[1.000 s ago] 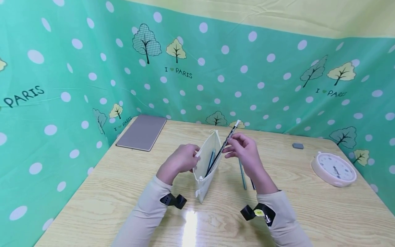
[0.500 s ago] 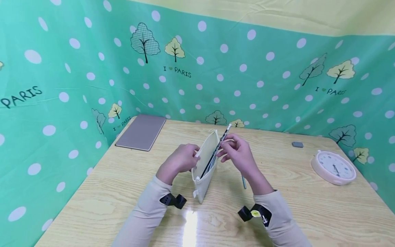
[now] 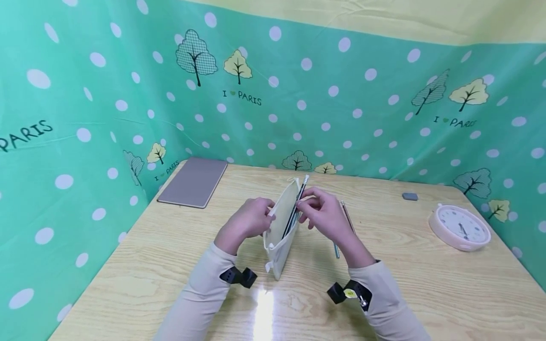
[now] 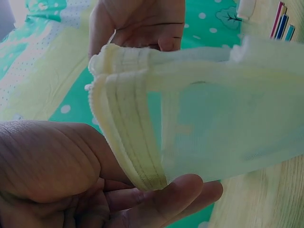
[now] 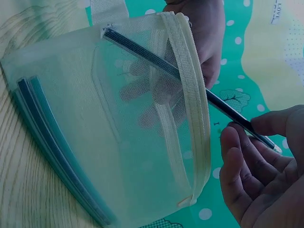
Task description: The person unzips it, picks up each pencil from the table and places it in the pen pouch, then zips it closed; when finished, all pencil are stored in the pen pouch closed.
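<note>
Cream mesh pouch point(image 3: 280, 258) held mouth-up, left hand point(image 3: 251, 220) clamped on its rim. Right hand point(image 3: 323, 213) nearer pencil point(image 5: 225, 109), grip pinching it near upper end; from there long axis slants down-left through open mouth, lower end inside pouch. Pencil slim, dark, pale-tipped. Along pouch bottom, dark and teal sticks point(image 5: 51, 133).

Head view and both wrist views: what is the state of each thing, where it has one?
Pouch: open, held by left fingers
Held pencil: partly inside, pinched by right fingers
Inner pencils: lying within the pouch
Loose pencils: lying on the table
Notebook: closed, lying flat
Clock: lying face up
Grey block: lying flat
</note>
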`<state>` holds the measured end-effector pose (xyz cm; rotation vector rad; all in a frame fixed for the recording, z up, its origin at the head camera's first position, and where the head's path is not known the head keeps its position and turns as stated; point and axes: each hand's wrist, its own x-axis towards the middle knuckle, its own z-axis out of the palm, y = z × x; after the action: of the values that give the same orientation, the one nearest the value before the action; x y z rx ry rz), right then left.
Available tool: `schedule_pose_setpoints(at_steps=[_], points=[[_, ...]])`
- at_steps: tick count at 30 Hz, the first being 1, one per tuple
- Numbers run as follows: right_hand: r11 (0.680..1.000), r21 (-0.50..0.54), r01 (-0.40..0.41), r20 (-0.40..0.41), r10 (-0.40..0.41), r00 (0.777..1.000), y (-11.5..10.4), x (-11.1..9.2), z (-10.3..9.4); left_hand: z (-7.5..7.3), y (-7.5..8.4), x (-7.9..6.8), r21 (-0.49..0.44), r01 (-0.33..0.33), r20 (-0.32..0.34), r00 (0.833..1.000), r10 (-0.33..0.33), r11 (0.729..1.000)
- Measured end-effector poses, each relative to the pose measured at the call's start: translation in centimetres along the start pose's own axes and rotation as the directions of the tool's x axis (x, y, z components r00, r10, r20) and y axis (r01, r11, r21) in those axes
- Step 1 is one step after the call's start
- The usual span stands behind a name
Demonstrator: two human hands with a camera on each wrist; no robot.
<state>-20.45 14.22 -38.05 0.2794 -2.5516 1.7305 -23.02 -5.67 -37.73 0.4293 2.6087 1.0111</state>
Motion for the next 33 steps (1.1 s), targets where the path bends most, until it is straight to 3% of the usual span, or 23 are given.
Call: schedule_pose_setpoints(at_steps=[4,9,19,27,33], points=[[0.998,-0.066,-0.014,-0.012,0.013,1.000,0.0,0.0,0.0,0.0,0.0,0.0,-0.005,-0.002,-0.001,1.000,0.002,1.000],[0.990,-0.140,0.006,0.030,-0.002,1.000,0.1,0.2,0.1,-0.1,0.0,0.0,0.004,-0.003,-0.002,1.000,0.003,1.000],[0.981,-0.186,0.051,0.055,-0.041,0.998,0.4,0.3,0.4,-0.2,0.1,-0.1,-0.033,0.013,0.002,1.000,-0.013,0.999],[0.976,-0.214,0.046,-0.013,-0.050,0.999,0.2,0.3,0.1,-0.3,0.1,-0.1,-0.019,0.000,-0.005,1.000,-0.001,1.000],[0.985,-0.174,0.009,-0.073,-0.022,0.997,0.4,0.4,-2.2,-0.1,0.0,0.1,-0.024,0.016,0.006,1.000,-0.016,1.000]])
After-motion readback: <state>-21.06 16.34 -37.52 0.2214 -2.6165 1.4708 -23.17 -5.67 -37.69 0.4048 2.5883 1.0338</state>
